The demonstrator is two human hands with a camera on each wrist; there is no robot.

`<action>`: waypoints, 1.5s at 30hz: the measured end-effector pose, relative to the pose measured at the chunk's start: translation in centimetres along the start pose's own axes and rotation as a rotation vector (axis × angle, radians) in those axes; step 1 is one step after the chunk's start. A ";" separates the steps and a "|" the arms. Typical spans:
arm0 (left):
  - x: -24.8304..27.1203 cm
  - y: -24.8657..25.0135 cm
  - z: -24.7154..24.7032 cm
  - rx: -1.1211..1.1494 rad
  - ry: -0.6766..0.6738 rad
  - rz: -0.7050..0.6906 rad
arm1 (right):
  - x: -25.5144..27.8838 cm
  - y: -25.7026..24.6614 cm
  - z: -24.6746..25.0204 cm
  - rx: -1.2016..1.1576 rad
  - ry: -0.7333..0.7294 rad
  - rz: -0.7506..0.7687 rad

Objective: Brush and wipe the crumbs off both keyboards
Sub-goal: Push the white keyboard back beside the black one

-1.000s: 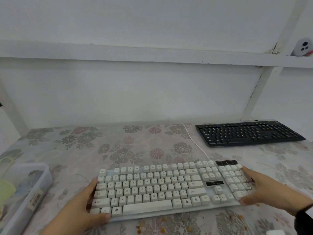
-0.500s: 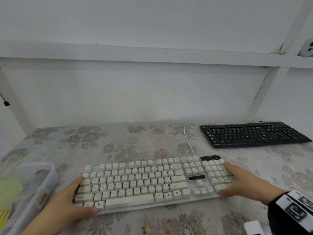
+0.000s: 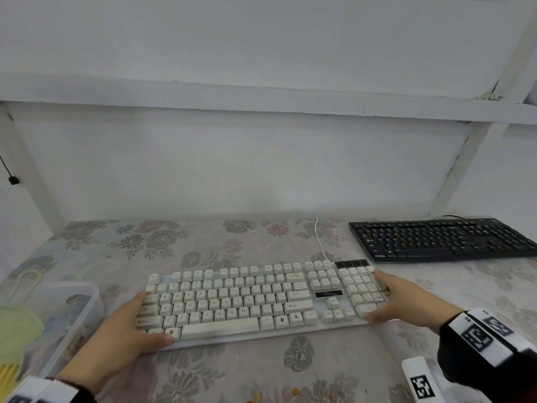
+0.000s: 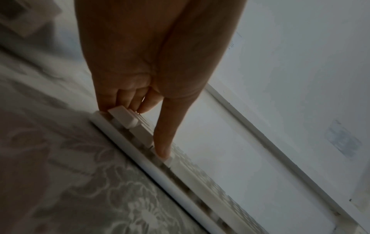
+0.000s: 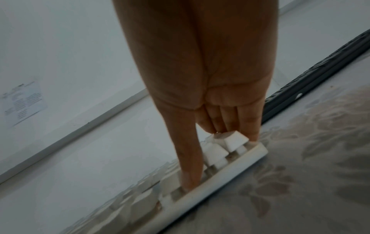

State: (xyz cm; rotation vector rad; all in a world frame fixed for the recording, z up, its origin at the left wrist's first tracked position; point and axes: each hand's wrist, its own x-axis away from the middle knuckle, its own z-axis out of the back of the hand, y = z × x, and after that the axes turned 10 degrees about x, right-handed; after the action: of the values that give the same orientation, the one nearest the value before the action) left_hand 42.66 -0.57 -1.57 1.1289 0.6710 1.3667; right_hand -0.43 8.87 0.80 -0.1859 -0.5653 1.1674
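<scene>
Both hands grip the white keyboard lying on the floral worktop, left hand and right hand at its ends, the wrist views alone showing thumbs on keys, the head view alone the whole black keyboard behind.
</scene>
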 end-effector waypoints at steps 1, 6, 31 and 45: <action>-0.3 0.2 -0.1 -0.015 0.006 -0.013 | -0.2 -0.2 0.2 -0.003 -0.003 0.001; -2.2 0.9 -0.5 -0.062 0.052 0.007 | -1.9 -0.1 0.8 -0.035 0.003 -0.024; -11.0 4.2 -1.9 -0.301 0.157 0.009 | -9.7 -3.4 1.4 0.137 0.199 -0.105; -12.1 5.3 -2.3 -0.298 0.159 0.030 | -12.0 -3.1 1.7 0.252 0.183 -0.087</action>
State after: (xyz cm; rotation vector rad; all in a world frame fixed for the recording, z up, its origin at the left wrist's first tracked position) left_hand 36.64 -12.54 -0.42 0.8019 0.5420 1.5359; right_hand -2.01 -3.48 -0.27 -0.0508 -0.2601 1.1130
